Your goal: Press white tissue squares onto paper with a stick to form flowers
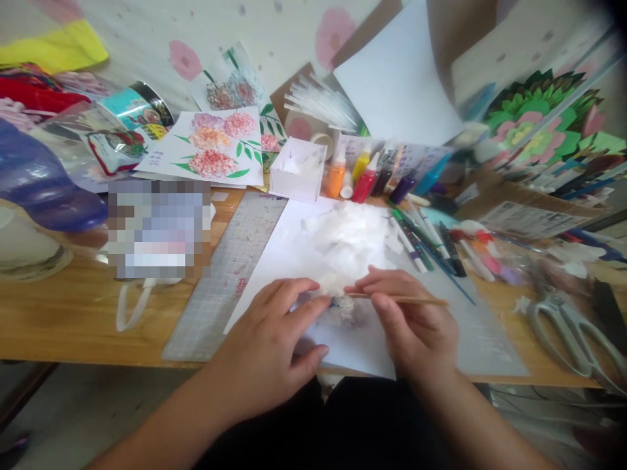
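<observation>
My right hand is closed around a thin wooden stick, whose tip points left at a small crumpled whitish piece with grey-blue marks. My left hand rests at the left of that piece, its fingertips touching or very near it and its thumb spread apart. Underneath both lies a white sheet of paper. Just beyond my fingers, a heap of white tissue-like scraps sits on the sheet. The picture is blurred around the fingertips, so the exact contact is unclear.
A grey cutting mat lies under the paper. Paint bottles stand behind, beside a white paper box. Pens and large scissors lie to the right. Flower pictures lean at the back left.
</observation>
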A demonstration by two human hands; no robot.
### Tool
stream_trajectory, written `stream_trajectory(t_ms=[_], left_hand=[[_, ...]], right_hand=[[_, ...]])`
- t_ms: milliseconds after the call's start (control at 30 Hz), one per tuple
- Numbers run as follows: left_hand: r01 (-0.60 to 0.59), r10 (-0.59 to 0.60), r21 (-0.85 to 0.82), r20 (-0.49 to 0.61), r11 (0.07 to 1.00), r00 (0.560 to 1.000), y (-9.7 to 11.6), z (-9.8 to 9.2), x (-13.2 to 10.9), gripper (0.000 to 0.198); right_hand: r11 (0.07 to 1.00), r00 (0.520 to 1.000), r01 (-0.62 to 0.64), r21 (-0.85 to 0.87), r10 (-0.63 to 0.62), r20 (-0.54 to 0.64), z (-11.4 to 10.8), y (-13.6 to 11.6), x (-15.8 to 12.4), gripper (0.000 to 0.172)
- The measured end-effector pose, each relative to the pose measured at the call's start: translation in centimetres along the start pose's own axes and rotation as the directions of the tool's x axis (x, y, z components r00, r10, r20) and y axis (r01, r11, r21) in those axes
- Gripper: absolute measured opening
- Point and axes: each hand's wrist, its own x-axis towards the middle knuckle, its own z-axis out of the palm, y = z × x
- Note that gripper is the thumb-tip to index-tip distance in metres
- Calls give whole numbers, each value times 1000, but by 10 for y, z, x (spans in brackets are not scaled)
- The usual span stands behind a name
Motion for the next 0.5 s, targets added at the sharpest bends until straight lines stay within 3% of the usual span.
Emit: stream_trajectory(t_ms=[133,233,300,400,500], left_hand=[[8,-8,-25,-1,1000,1000,-2,0,0,42],[14,-14,-40,4,999,1000,-2,-1,0,43],[13,-13,-43,5,999,1000,-2,-2,0,43],[5,-5,-40,3,999,1000,-1,-3,1,40],[1,-1,-40,-2,999,1000,-1,-3,1,38]], right_hand=[[998,979,56,33,-61,195,-1,-8,5,13],[998,966,28,61,-43,255,-2,-9,6,14],[992,974,-20,122,-9,226,-2,-6,4,14],[965,994,-99,243,85,66,-3,1,-1,14],[975,993,-106,194,113,-23,-2,3,-1,14]])
